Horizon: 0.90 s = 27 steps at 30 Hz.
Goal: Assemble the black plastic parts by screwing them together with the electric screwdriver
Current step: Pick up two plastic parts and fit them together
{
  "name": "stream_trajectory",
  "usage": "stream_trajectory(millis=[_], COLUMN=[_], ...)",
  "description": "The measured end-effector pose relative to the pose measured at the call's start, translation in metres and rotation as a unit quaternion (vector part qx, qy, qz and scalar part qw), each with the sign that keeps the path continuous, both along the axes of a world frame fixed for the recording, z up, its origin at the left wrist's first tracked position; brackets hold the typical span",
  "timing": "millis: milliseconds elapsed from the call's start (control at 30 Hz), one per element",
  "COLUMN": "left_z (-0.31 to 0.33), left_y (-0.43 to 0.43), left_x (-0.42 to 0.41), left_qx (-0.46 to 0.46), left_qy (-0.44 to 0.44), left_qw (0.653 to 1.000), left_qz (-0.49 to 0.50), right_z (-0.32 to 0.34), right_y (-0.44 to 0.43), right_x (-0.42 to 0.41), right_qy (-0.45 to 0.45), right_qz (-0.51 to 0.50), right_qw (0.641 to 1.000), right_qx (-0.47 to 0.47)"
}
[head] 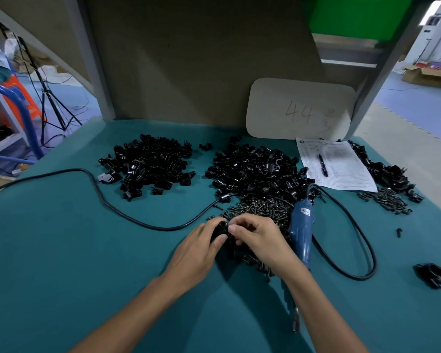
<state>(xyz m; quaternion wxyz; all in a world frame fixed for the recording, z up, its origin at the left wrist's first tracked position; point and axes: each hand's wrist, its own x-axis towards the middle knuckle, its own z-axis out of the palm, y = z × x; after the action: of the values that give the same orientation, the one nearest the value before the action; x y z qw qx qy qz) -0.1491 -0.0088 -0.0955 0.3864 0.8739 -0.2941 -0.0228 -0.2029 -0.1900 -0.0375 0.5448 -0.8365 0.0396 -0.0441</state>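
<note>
Head view, the only view. Left hand [201, 240] grips a black plastic part [220, 228], fingers curled round it, just above the green table cover [74, 250]. Right hand [257, 238] is curled too, thumb and forefinger pinching the right side of the same part. Can't tell whether a screw sits between those fingertips, too small and dark.

Hands touch at the part, in front of the body, centre of the table.

Electric screwdriver [302, 233], blue body, lies flat just right of the right hand. Its near end runs under the right wrist, and neither hand holds it. Its black cable [112, 207] snakes off to the far left, with another loop lying to the right of the tool.

Pile of screws [260, 207] lies directly beyond and under the right hand, touching the screwdriver.

Beyond the hands: one heap of black parts [148, 166] ahead-left, a second heap [255, 169] straight ahead. A third heap [387, 174] sits far right, with more screws [385, 200] beside it.

Paper sheet [341, 174] with a pen [323, 165] on it lies between the second and third heaps. Pale board [301, 110] marked "44" leans on the back wall beyond the sheet.

Far right of the right hand: one loose screw [399, 232], and nearer the table edge a joined black piece [430, 275].
</note>
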Motion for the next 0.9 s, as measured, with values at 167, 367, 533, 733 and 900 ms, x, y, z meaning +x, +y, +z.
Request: stream_trajectory(millis=[167,367,533,733,900], left_z=[-0.001,0.001,0.001,0.002,0.005], left_y=[-0.001,0.0,0.0,0.0,0.0], left_x=[0.0,0.0,-0.002,-0.002,-0.003], left_qx=[0.006,0.009,0.02,0.028,0.029], left_qy=[0.004,0.001,-0.01,-0.01,-0.012], left_qw=[1.0,1.0,1.0,1.0,1.0], left_qz=[0.005,0.009,0.011,-0.002,-0.001], right_z=[-0.01,-0.009,-0.01,-0.013,-0.012], right_y=[0.009,0.007,0.005,0.011,0.01], right_x=[0.001,-0.001,0.004,0.006,0.004], right_qy=[-0.024,-0.024,0.037,0.063,0.081], right_qz=[-0.056,-0.035,-0.039,-0.02,-0.003], right_qw=[0.998,0.999,0.998,0.997,0.997], right_qx=[0.031,-0.019,0.025,-0.031,-0.016])
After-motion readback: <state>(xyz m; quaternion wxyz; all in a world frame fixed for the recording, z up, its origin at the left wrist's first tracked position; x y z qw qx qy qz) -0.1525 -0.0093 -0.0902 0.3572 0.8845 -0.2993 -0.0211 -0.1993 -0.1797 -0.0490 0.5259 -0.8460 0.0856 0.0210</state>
